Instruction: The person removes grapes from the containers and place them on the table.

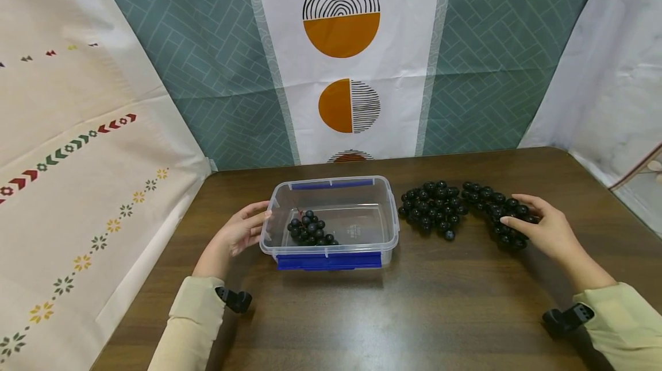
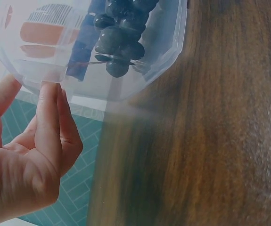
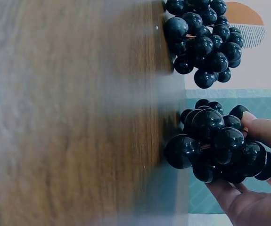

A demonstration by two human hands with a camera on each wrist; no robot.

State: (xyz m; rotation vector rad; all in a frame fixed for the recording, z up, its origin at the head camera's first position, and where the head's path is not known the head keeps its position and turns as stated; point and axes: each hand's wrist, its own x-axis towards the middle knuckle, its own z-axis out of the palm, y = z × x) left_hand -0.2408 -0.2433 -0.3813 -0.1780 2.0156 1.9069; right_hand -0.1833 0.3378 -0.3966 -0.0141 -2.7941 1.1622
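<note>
Through the head camera I am watching a person's two hands working over a brown wooden table [image 1: 393, 313]. On the right, the right hand [image 1: 548, 230] is gripping the rightmost bunch of dark grapes [image 1: 499, 210], the thumb pressing on the near side and fingers holding the far side. I cannot tell whether that bunch is fully resting on the table. Just left of it, the middle bunch of grapes [image 1: 433, 207] is lying on the wood, close to the right wall of a clear plastic container [image 1: 362, 224].

On the left, the left hand [image 1: 239, 233] is touching the container's left end with loosely extended fingers; I am not seeing them close around anything. Inside the container, a smaller bunch of grapes [image 1: 309, 228] is lying in the near left part, a reddish stem sticking up from it. One blue clip [image 1: 328, 261] is hanging along the near side of the container and another blue clip [image 1: 332, 184] is running along the far side.

Pale sleeves [image 1: 193, 313] are covering both forearms. Beyond the far edge, a green and white cloth [image 1: 222, 101] is hanging, and an embroidered cream cloth [image 1: 77, 158] is draping down the left.
</note>
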